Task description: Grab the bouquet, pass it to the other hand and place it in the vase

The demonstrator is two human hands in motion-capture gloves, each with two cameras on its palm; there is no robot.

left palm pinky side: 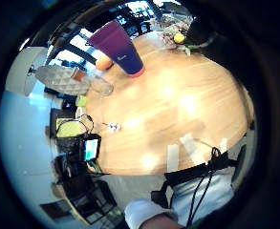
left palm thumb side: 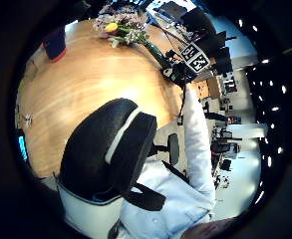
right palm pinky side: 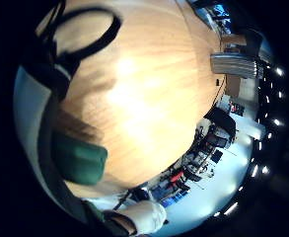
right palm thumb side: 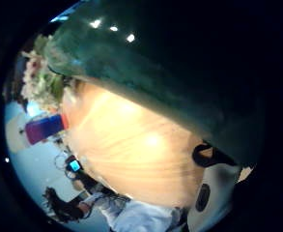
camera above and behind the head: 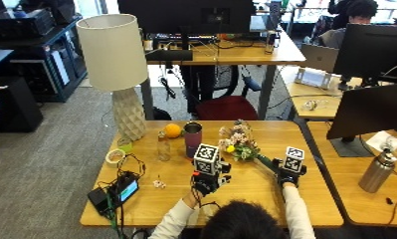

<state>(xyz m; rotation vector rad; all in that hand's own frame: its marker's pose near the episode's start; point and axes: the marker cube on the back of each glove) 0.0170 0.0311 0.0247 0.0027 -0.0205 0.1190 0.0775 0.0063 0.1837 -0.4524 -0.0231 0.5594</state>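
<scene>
**Bouquet held at the stems by the right hand**

Gripping the green stems of the bouquet [camera above and behind the head: 238,142], the right hand [camera above and behind the head: 287,174] sits over the right part of the wooden worktop [camera above and behind the head: 151,201], its fingers curled round the wrap at the stem end; in the right thumb side palm view the dark green stem bundle fills the space next to the palm. The blossoms, pale with one yellow bloom, point far and left from that hand and lie just beside the purple vase [camera above and behind the head: 193,139], which stands upright on the worktop, to the blossoms' left. The flower heads are low over the surface; whether they touch it cannot be told.

The left hand [camera above and behind the head: 206,181] hovers over the middle of the worktop, near the person and apart from the bouquet. Whether its fingers are apart or curled cannot be told.

Left of the vase stand a clear bottle [camera above and behind the head: 163,147] and an orange [camera above and behind the head: 173,130], with a white lamp [camera above and behind the head: 115,64] at the far left corner. A small device with a lit screen [camera above and behind the head: 127,189] lies at the near left.
</scene>
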